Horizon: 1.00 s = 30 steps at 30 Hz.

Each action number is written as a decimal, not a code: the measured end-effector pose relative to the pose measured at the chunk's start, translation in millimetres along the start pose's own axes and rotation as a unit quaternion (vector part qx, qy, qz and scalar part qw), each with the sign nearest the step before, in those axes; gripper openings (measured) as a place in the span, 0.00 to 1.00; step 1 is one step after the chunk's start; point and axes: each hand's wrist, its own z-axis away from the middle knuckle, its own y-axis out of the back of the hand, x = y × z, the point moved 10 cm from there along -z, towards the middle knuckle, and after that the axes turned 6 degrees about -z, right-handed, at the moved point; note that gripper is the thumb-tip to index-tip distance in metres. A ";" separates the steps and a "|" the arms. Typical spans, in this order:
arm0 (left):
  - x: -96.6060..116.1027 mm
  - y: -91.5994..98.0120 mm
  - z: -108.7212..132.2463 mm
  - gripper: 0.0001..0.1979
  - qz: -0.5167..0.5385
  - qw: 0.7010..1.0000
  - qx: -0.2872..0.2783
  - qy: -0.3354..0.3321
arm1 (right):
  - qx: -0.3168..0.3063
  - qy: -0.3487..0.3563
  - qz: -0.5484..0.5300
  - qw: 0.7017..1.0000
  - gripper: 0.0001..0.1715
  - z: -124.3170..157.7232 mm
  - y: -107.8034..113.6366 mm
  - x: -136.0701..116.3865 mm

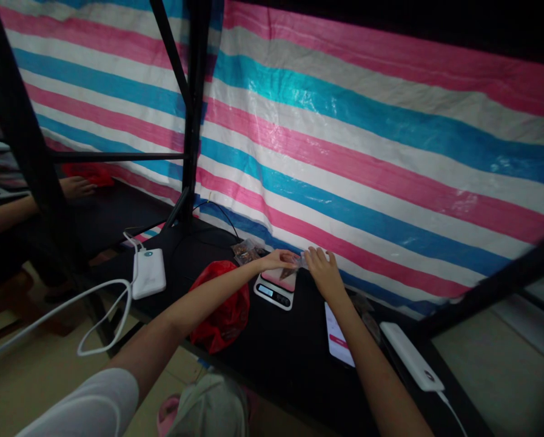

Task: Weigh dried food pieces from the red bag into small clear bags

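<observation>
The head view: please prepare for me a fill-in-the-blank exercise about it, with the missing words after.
1. The left hand and right hand hold a small bag over the ____.
2. The phone lies with its screen facing ____.
3. The large bag by the left forearm is ____.
4. The striped sheet is pink, white and ____.

Missing words: scale; up; red; blue.
</observation>
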 end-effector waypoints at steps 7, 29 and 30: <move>-15.0 20.2 -3.5 0.30 -0.341 0.939 0.050 0.008 | 0.032 -0.264 -0.231 0.936 0.22 55.2 -31.6 34.9; 20.0 -26.0 144.4 0.19 -0.532 0.784 -0.287 -0.140 | -0.028 -0.164 -0.503 0.848 0.20 93.5 18.4 -230.6; 16.6 -28.4 144.9 0.16 -0.538 0.776 -0.293 -0.149 | -0.024 -0.175 -0.490 0.854 0.19 95.0 17.2 -230.0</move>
